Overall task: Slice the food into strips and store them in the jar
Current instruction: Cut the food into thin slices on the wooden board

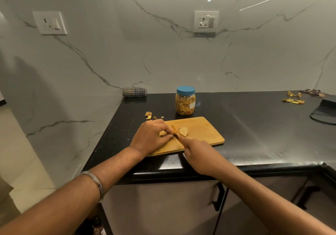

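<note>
A wooden cutting board (201,131) lies on the black counter near its front edge. My left hand (151,136) rests on the board's left part and pinches a piece of yellow food under its fingertips. My right hand (197,154) grips a knife (176,133) whose blade meets the food right beside my left fingers. A cut pale yellow piece (183,131) lies just right of the blade. Behind the board stands a clear jar (185,103) with a blue lid on, filled with yellow strips.
Small food scraps (149,115) lie on the counter left of the jar. More peels (293,98) sit at the far right, near a black object (324,112). A folded checked cloth (134,91) lies against the marble wall. The counter's left edge drops off beside my left hand.
</note>
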